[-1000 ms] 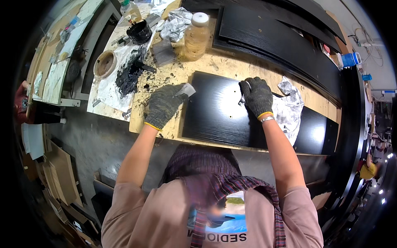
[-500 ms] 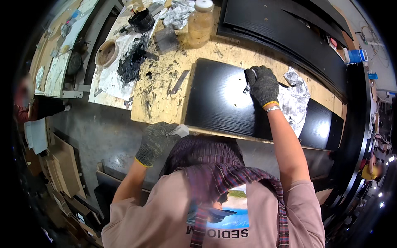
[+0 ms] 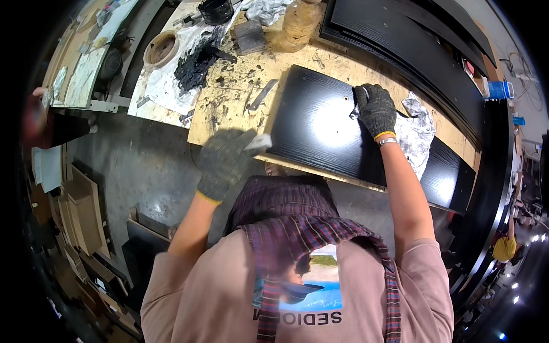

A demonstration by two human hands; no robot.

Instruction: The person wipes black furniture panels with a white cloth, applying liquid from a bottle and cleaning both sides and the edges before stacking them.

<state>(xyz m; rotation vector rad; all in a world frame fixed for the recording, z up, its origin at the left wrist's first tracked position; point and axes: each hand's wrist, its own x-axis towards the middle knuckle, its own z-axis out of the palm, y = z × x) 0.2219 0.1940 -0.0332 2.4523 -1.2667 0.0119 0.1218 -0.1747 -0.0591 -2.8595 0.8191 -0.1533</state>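
Left hand (image 3: 226, 158) has risen to the board's (image 3: 346, 143) near-left corner, pinching a white scrap (image 3: 259, 143); right hand (image 3: 376, 108), grip unclear, lies on the board, already black; what's left is unclear.

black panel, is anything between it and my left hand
Only the small white piece in your gloved left hand shows between that hand and the black panel; I cannot tell whether piece and panel touch. The flat grey strip lies farther off, beside the panel's left end.
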